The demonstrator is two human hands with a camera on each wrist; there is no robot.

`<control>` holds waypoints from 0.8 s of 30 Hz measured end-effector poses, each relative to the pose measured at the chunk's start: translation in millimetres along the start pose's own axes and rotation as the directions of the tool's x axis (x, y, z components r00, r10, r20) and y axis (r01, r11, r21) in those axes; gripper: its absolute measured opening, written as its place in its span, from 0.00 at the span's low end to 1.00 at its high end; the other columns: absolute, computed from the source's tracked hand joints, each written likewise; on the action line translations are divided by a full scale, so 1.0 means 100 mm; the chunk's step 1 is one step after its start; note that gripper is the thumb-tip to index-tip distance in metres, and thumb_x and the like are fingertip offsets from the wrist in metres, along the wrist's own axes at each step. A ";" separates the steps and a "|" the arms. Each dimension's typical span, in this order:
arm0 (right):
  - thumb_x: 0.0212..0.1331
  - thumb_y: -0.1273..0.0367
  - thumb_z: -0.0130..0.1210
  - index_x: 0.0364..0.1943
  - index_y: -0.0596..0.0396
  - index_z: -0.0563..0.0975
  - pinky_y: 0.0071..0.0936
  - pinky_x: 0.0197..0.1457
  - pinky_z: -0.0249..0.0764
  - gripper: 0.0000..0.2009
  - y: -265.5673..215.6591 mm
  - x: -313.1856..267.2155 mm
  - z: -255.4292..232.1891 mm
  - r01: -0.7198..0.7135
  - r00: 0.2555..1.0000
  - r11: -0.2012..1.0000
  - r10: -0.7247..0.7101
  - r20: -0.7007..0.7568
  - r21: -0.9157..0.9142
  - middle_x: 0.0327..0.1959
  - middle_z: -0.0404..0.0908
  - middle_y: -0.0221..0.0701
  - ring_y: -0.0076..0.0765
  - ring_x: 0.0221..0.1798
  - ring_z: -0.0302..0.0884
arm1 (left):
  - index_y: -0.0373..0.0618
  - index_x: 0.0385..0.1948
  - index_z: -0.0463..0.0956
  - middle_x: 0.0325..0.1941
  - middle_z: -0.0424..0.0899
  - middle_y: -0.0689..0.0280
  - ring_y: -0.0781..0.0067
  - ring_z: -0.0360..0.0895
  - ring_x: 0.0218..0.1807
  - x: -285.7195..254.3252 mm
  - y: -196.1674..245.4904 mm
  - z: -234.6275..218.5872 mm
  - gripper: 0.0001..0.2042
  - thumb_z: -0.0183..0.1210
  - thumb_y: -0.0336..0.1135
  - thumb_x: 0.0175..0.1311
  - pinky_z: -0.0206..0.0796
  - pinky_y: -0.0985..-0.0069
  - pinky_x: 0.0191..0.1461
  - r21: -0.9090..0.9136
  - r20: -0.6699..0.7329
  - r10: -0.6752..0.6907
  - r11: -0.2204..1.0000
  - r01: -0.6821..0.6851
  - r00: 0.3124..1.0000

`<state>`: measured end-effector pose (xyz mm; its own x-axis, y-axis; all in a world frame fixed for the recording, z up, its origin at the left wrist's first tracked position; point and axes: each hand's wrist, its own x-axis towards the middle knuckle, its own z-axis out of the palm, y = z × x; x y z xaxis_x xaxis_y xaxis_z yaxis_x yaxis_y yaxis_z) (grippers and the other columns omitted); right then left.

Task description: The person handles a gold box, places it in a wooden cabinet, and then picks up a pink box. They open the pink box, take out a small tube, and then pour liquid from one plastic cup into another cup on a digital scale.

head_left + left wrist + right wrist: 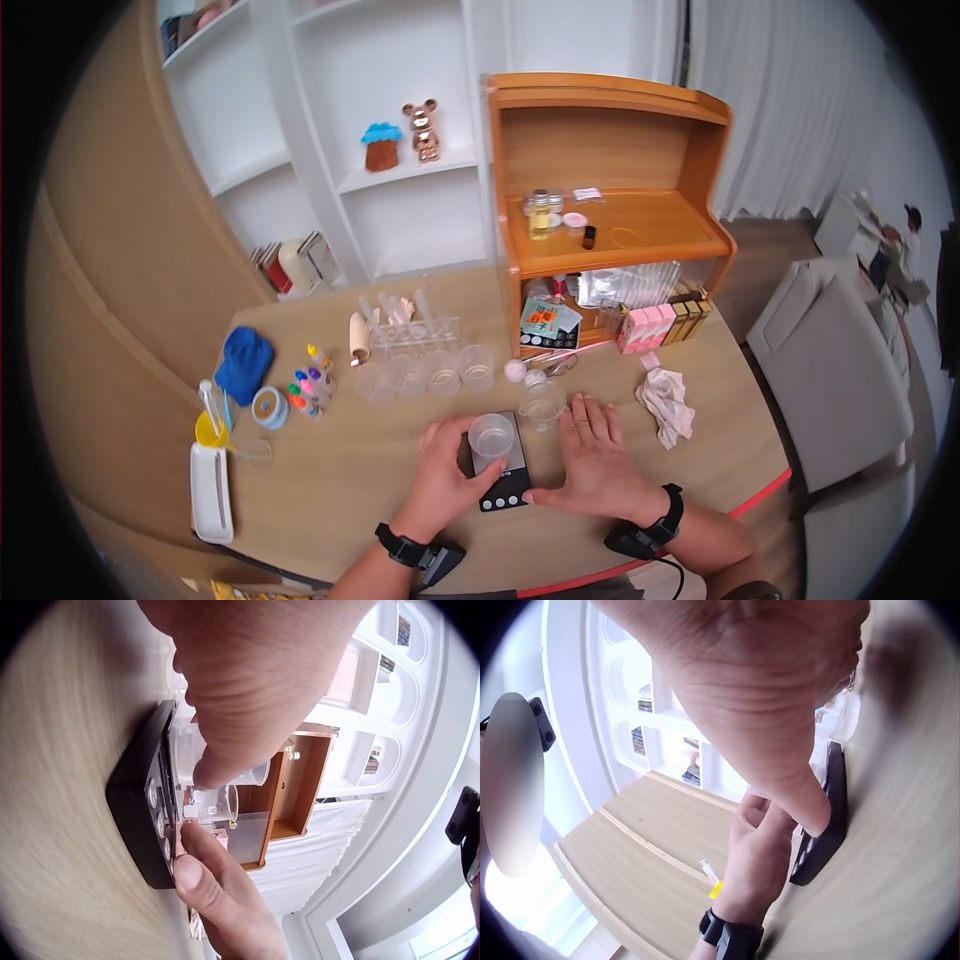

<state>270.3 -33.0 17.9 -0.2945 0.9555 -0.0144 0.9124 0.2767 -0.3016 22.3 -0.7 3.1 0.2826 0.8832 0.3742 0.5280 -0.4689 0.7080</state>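
A black kitchen scale (508, 482) with a row of round buttons lies near the front of the table. On its plate stands a clear plastic cup (491, 438). My left hand (445, 475) holds this cup from the left, thumb at the near side and fingers at the far side. To the right of the scale, my right hand (600, 465) lies palm down with straight fingers. Its thumb reaches the scale's right edge, also seen in the left wrist view beside the scale (139, 806). Just beyond the right fingertips is a clear measuring jug (542, 405).
Several clear cups (442, 374) line up behind, before a test tube rack (415, 333). Small colored bottles (310, 388), a tape roll (269, 408) and a white tray (210, 490) stand left. A crumpled tissue (666, 406) lies right; a wooden shelf (612, 92) stands behind.
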 end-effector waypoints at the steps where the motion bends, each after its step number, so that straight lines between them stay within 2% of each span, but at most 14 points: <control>1: 0.54 0.32 0.67 0.77 0.81 0.57 0.65 0.89 0.30 0.65 0.03 0.02 0.04 -0.021 0.999 1.000 0.022 -0.024 0.019 0.82 0.50 0.73 0.72 0.90 0.38 | 0.43 0.60 0.77 0.61 0.81 0.55 0.50 0.76 0.67 -0.01 0.00 0.00 0.31 0.80 0.32 0.54 0.66 0.57 0.73 0.010 -0.007 -0.007 1.000 0.007 1.000; 2: 0.55 0.32 0.67 0.77 0.80 0.57 0.66 0.89 0.31 0.64 0.08 0.06 0.08 -0.022 0.998 0.999 0.024 -0.057 0.046 0.82 0.51 0.72 0.72 0.89 0.40 | 0.42 0.60 0.76 0.62 0.80 0.54 0.51 0.75 0.67 -0.03 -0.02 0.02 0.32 0.81 0.31 0.53 0.67 0.57 0.73 0.010 -0.016 -0.042 0.999 0.042 0.999; 4: 0.55 0.33 0.66 0.77 0.78 0.58 0.67 0.89 0.32 0.63 0.14 0.10 0.14 -0.046 0.992 0.993 0.058 -0.116 0.104 0.82 0.53 0.71 0.72 0.88 0.42 | 0.42 0.61 0.76 0.62 0.80 0.54 0.51 0.75 0.67 -0.02 0.01 0.01 0.32 0.81 0.31 0.53 0.67 0.57 0.73 0.017 0.000 -0.028 0.999 0.028 1.000; 6: 0.58 0.41 0.69 0.77 0.72 0.60 0.66 0.89 0.37 0.55 0.20 0.14 0.13 0.038 0.959 0.990 0.001 -0.282 0.135 0.81 0.59 0.63 0.69 0.87 0.48 | 0.42 0.60 0.76 0.62 0.80 0.56 0.52 0.76 0.67 -0.03 0.00 0.03 0.32 0.81 0.30 0.53 0.67 0.58 0.73 -0.010 -0.021 -0.053 0.999 0.053 0.998; 7: 0.58 0.41 0.69 0.77 0.72 0.60 0.66 0.89 0.37 0.55 0.21 0.16 0.11 0.032 0.957 0.989 0.012 -0.289 0.145 0.81 0.59 0.63 0.69 0.87 0.48 | 0.42 0.60 0.76 0.62 0.80 0.56 0.52 0.76 0.67 -0.03 -0.01 0.03 0.32 0.81 0.30 0.53 0.67 0.58 0.73 -0.002 -0.010 -0.046 0.999 0.046 0.999; 9: 0.58 0.52 0.72 0.76 0.67 0.63 0.64 0.88 0.41 0.48 0.21 0.19 0.06 0.133 0.928 0.944 -0.012 -0.373 0.302 0.78 0.64 0.56 0.64 0.85 0.53 | 0.42 0.60 0.76 0.61 0.81 0.56 0.52 0.76 0.67 -0.04 -0.04 0.06 0.31 0.81 0.30 0.53 0.67 0.59 0.73 0.065 0.000 -0.029 0.998 0.029 1.000; 10: 0.58 0.52 0.72 0.76 0.67 0.63 0.64 0.88 0.41 0.48 0.21 0.20 0.07 0.135 0.929 0.944 -0.015 -0.371 0.302 0.78 0.64 0.56 0.64 0.85 0.53 | 0.42 0.60 0.76 0.61 0.81 0.56 0.52 0.76 0.67 -0.04 -0.04 0.07 0.31 0.81 0.30 0.53 0.67 0.59 0.73 0.065 -0.002 -0.032 0.997 0.032 0.999; 12: 0.55 0.61 0.74 0.75 0.62 0.65 0.62 0.87 0.45 0.44 0.20 0.23 0.12 0.145 0.914 0.914 0.024 -0.405 0.380 0.75 0.69 0.51 0.59 0.82 0.58 | 0.42 0.59 0.76 0.60 0.82 0.58 0.56 0.76 0.67 -0.06 -0.06 0.07 0.30 0.80 0.30 0.54 0.67 0.60 0.73 0.068 -0.015 -0.020 0.997 0.021 1.000; 16: 0.56 0.63 0.74 0.74 0.60 0.66 0.61 0.87 0.48 0.42 0.20 0.30 0.21 0.161 0.904 0.914 0.015 -0.427 0.372 0.72 0.73 0.48 0.57 0.80 0.62 | 0.42 0.59 0.76 0.59 0.82 0.61 0.62 0.76 0.66 -0.10 -0.18 0.07 0.29 0.80 0.30 0.57 0.66 0.62 0.73 -0.059 -0.057 -0.102 0.993 0.099 0.993; 19: 0.55 0.63 0.74 0.72 0.58 0.69 0.58 0.85 0.52 0.39 0.21 0.36 0.26 0.172 0.897 0.909 0.014 -0.442 0.379 0.69 0.76 0.46 0.56 0.77 0.66 | 0.42 0.61 0.74 0.59 0.80 0.64 0.67 0.74 0.66 -0.07 -0.18 0.01 0.27 0.77 0.30 0.61 0.65 0.64 0.73 -0.098 -0.132 -0.139 0.987 0.127 0.981; 21: 0.54 0.64 0.75 0.69 0.57 0.72 0.55 0.81 0.58 0.37 0.23 0.38 0.31 0.194 0.864 0.915 0.011 -0.503 0.353 0.65 0.78 0.45 0.56 0.73 0.68 | 0.42 0.63 0.72 0.59 0.78 0.64 0.68 0.73 0.65 -0.03 -0.18 -0.02 0.27 0.74 0.29 0.64 0.64 0.65 0.73 -0.213 -0.279 -0.152 0.973 0.093 0.948; 22: 0.54 0.64 0.75 0.69 0.57 0.72 0.55 0.81 0.58 0.37 0.23 0.37 0.31 0.200 0.865 0.915 0.003 -0.502 0.350 0.65 0.78 0.45 0.56 0.73 0.68 | 0.42 0.63 0.72 0.59 0.78 0.64 0.68 0.73 0.65 -0.01 -0.16 -0.03 0.27 0.74 0.29 0.64 0.64 0.65 0.73 -0.213 -0.287 -0.154 0.972 0.094 0.945; 24: 0.54 0.64 0.75 0.68 0.57 0.74 0.54 0.76 0.61 0.36 0.22 0.37 0.30 0.187 0.862 0.930 0.000 -0.507 0.317 0.63 0.78 0.44 0.57 0.69 0.69 | 0.40 0.61 0.72 0.57 0.79 0.61 0.63 0.75 0.64 0.02 -0.13 -0.04 0.27 0.75 0.30 0.62 0.65 0.64 0.73 -0.320 -0.399 -0.254 0.939 0.125 0.881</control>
<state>271.3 5.5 -17.7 -0.1101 0.8753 0.4708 0.7032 0.4034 -0.5855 13.0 7.4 -3.1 -0.2048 0.8981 0.3892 0.2746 -0.3290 0.9036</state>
